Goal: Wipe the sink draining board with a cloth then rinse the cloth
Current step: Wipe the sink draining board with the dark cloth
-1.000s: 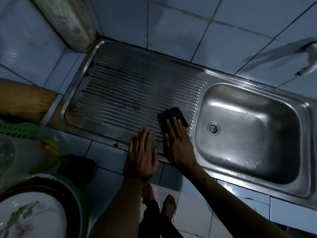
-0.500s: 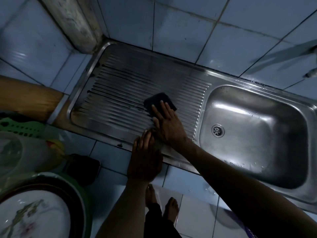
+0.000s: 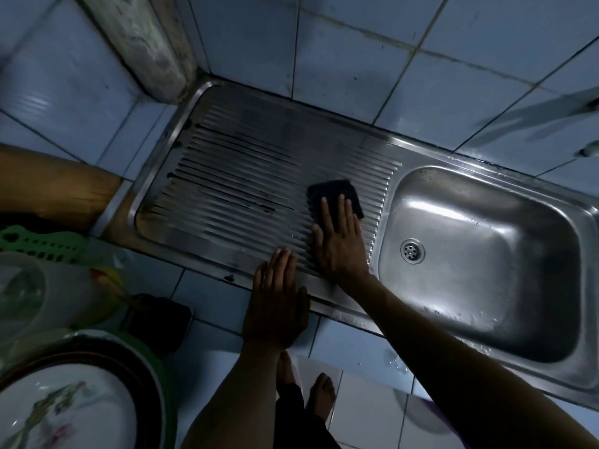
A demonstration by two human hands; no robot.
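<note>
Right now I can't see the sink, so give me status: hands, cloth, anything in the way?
Right hand flat on dark cloth, pressing it to the draining board beside the basin. Left hand open on front rim. Board otherwise clear.

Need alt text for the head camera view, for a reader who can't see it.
A person's right hand presses a dark cloth flat on the ribbed steel draining board, beside the empty sink basin. The left hand rests flat on the sink's front edge.
</note>
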